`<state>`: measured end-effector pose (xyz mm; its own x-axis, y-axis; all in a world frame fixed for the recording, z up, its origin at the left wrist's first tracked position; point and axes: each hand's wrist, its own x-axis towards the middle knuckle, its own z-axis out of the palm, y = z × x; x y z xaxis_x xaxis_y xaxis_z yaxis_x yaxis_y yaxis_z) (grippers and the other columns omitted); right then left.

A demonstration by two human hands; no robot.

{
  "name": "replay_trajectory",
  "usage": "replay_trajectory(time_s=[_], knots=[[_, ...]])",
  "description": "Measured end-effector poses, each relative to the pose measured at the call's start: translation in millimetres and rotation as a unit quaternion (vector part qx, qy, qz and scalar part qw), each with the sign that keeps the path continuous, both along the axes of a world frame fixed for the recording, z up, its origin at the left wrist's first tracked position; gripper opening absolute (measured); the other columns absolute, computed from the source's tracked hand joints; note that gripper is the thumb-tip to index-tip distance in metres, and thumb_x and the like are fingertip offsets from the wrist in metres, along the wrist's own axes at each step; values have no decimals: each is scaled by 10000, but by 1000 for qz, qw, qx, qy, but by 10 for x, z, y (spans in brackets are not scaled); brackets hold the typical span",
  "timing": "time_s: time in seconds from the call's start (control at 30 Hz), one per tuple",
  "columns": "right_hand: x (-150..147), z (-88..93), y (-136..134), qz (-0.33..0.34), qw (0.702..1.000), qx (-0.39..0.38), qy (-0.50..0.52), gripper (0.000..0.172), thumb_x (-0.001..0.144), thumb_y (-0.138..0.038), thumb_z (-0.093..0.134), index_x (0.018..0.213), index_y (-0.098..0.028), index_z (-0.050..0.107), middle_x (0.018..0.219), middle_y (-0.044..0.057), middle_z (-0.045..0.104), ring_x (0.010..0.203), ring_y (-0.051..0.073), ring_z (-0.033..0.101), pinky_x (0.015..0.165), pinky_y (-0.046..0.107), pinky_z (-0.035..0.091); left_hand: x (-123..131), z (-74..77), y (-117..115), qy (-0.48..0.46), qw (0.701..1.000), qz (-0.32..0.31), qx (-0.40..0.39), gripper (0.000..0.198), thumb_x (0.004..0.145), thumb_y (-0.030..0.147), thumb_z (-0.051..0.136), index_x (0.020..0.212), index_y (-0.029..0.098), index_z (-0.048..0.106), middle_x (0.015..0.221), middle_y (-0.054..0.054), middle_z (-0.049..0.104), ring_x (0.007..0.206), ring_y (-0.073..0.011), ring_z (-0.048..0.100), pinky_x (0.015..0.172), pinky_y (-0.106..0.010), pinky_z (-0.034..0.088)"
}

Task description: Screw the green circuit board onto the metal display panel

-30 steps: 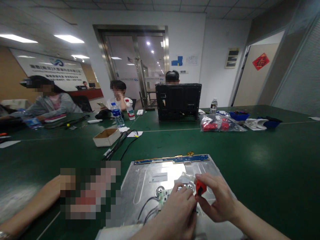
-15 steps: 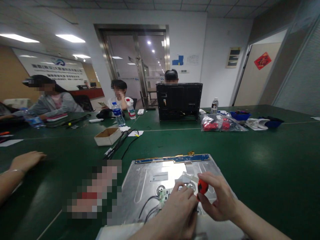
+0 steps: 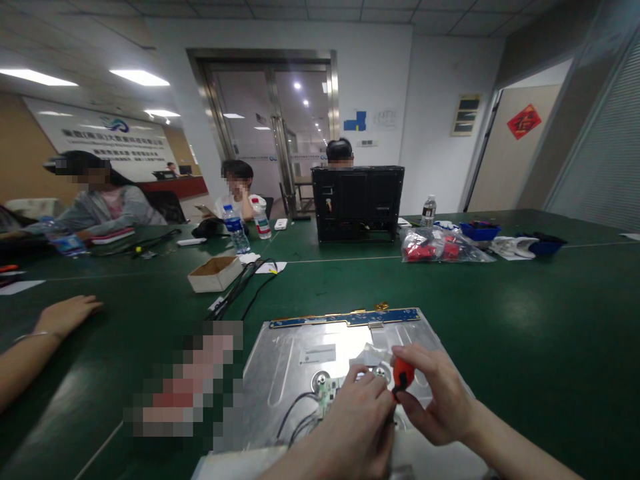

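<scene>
A red-orange and black screwdriver handle [image 3: 403,375] sits between the fingertips and thumb of my right hand [image 3: 443,397]. My left hand [image 3: 357,410] is closed beside it, its fingers curled down over a metal panel [image 3: 280,347]; whatever they hold is hidden, as is the screwdriver's tip. A small green circuit board [image 3: 327,392] shows to the left of my left hand, with black cables [image 3: 295,403] running from it. Along the panel's far edge lies a long blue circuit strip [image 3: 387,317].
Another person's forearm and hand [image 3: 70,315] rest on the green table [image 3: 515,320] at left. Beyond the panel are a cardboard box [image 3: 215,275], black cables [image 3: 245,283], bottles [image 3: 235,228], a black monitor frame [image 3: 357,203] and a plastic bag with red items [image 3: 443,247]. Several people sit around.
The screwdriver handle has turned in my right fingers, its black patch now facing differently. My left hand stays in place. The other person's hand at left has shifted slightly right.
</scene>
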<state>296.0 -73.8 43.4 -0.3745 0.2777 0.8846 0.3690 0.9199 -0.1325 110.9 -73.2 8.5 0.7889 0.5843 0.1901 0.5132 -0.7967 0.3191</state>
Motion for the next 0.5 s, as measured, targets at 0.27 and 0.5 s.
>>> replay_trajectory(time_s=[0.27,0.5], knots=[[8,-6,0,14,1000,-11,0,575,889,-101,442,1463,-116,407,847,61,693,680,209,672,566,303,544,3,0,-12,0,1000,2,18,190,804,203,603,986,176,647,1062,-112,718,1023,-294,659,1092,-485,381],[-9,-46,4,-19,1000,15,17,567,887,-90,487,1442,-154,395,760,9,650,607,194,631,508,281,494,-1,6,2,17,1000,-2,7,218,805,204,613,1022,192,632,1049,-100,708,1011,-294,648,1093,-496,375]])
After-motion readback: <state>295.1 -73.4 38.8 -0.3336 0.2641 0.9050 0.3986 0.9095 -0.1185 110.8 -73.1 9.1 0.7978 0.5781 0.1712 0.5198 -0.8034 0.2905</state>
